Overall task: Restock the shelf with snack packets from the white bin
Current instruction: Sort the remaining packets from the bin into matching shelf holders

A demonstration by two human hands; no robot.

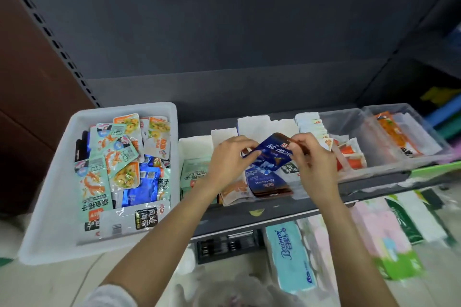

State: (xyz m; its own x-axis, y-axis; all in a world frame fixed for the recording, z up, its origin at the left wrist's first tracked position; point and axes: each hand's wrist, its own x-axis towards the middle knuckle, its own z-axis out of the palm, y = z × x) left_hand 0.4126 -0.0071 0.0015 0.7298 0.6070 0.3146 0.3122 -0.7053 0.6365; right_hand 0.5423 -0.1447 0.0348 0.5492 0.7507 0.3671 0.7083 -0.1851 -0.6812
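Note:
A dark blue snack packet (272,151) is held between both hands above the shelf's middle compartment. My left hand (229,159) pinches its left edge and my right hand (309,159) pinches its upper right corner. Under it lies a stack of the same blue packets (267,182) between white dividers. The white bin (50,207) stands at the left on the shelf, full of mixed green, orange and blue snack packets (119,162).
The dark shelf (274,209) carries white paper dividers (254,122) and clear trays (389,137) with orange and white packets to the right. Green packets (192,177) fill the compartment beside the bin. Tissue packs (289,257) lie on the lower level below.

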